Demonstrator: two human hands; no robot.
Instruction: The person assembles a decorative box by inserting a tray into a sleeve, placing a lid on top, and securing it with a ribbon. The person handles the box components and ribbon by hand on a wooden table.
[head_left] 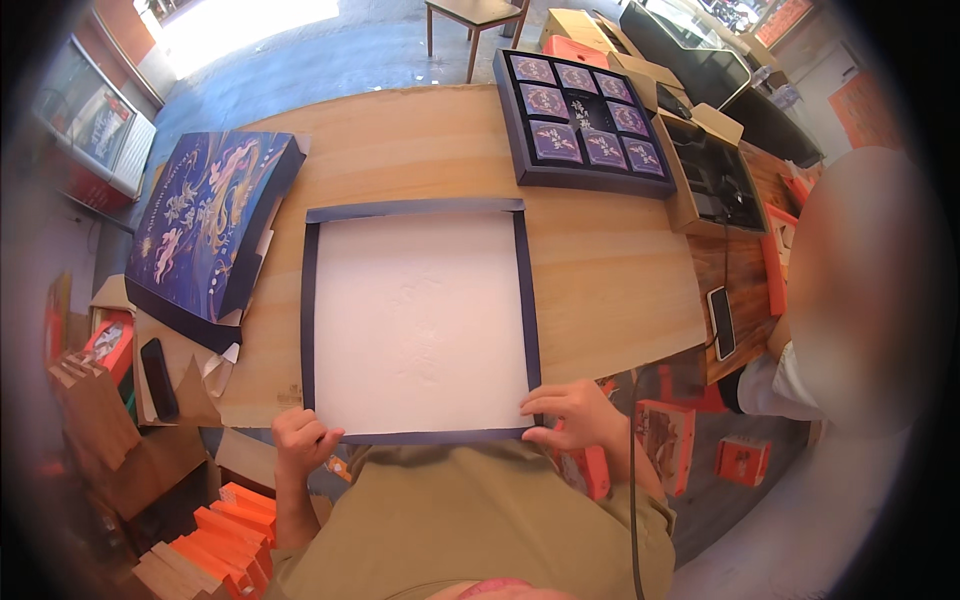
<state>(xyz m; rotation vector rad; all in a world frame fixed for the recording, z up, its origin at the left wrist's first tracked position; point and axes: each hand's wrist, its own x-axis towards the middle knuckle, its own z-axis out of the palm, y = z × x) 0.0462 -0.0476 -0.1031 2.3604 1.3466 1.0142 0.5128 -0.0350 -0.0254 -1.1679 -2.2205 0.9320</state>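
Observation:
A square box lid [420, 320] lies inside up at the table's near edge, white within and dark blue along its low walls. Faint embossed marks show in its white middle. At its near left corner my left hand [300, 440] is closed, fingers curled and thumb against the wall. My right hand [575, 415] pinches the near right corner, thumb at the front wall and fingers at the side wall. To the left rests a purple-blue printed gift box lid [205, 225]. At the far right sits a dark gift box [590, 125] holding several small purple boxes around its centre.
The wooden table [620, 270] carries an open carton [705, 180] and a white-edged phone [720, 322] at right, where a person [870, 300] is close by. A black phone [158, 378] lies at left. Orange boxes [215, 540] fill the lower left; a cable [633, 480] hangs beside my right arm.

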